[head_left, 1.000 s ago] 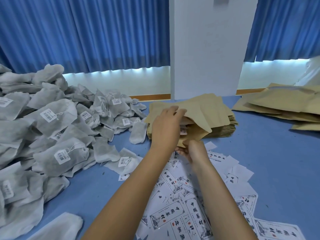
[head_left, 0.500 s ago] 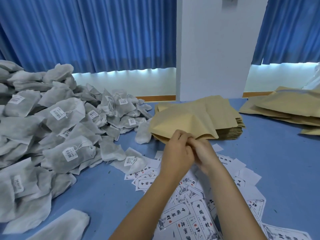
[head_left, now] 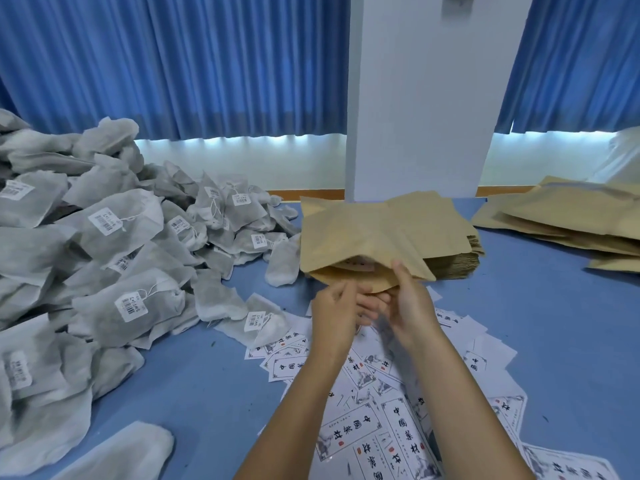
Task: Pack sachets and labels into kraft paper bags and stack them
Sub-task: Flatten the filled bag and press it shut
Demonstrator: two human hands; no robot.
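Since the kraft bag [head_left: 363, 233] is thin, light paper w/ a soft mouth, it'll prob. flop & crease if grabbed mid-panel. Best taken at the mouth edge, by the lips. It lies centre-far atop the flat bag stack [head_left: 450, 265], mouth facing near, w/ a label [head_left: 356, 263] showing inside. The right hand [head_left: 410, 306] pinches the upper lip, thumb on top. The left hand [head_left: 332, 310] is just beside the mouth, fingers loosely curled, nothing seen in them. Heaped left are the sachets [head_left: 114, 244], w/ loose labels [head_left: 398, 427] near & filled bags [head_left: 571, 216] far right on the table [head_left: 554, 341].

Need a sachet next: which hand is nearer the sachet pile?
Left. Left hand sits right of the sachet pile; right hand, farther right, grips the kraft bag.
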